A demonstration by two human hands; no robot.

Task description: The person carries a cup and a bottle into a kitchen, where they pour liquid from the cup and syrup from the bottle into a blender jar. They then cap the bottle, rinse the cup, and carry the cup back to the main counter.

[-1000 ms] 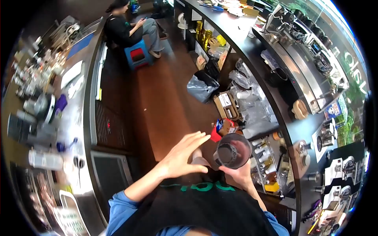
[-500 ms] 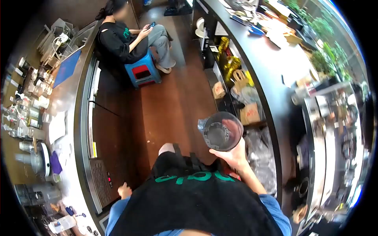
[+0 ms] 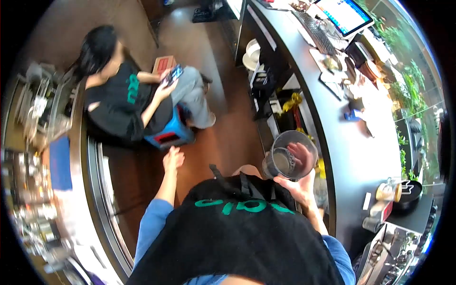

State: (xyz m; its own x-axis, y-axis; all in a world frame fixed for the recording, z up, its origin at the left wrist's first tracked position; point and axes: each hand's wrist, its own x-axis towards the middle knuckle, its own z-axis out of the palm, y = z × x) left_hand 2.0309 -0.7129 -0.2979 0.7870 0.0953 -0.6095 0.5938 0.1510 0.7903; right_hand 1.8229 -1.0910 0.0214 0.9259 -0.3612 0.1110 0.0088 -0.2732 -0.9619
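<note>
A clear plastic jug (image 3: 283,160) is in my right hand (image 3: 303,189), held in front of my black apron. My fingers wrap around its far side and show through the clear wall. Bubbles or wet marks show near its bottom. Out ahead on the left, my left hand (image 3: 174,159) hangs over the floor with nothing in it, its fingers loosely bent and apart. Just beyond it stands a blue stool (image 3: 173,133), on which a person (image 3: 128,95) sits holding a phone (image 3: 175,73).
A long dark counter (image 3: 311,109) runs along the right, bearing a keyboard (image 3: 316,35), a monitor (image 3: 344,14) and papers. On the left is a metal worktop (image 3: 80,190) with a blue mat (image 3: 60,164). Under the right counter are shelves with gold-coloured bags (image 3: 292,102).
I have moved forward along the aisle, nearer the seated person. My left hand has swung up and forward. The jug has shifted right in view, still in my right hand.
</note>
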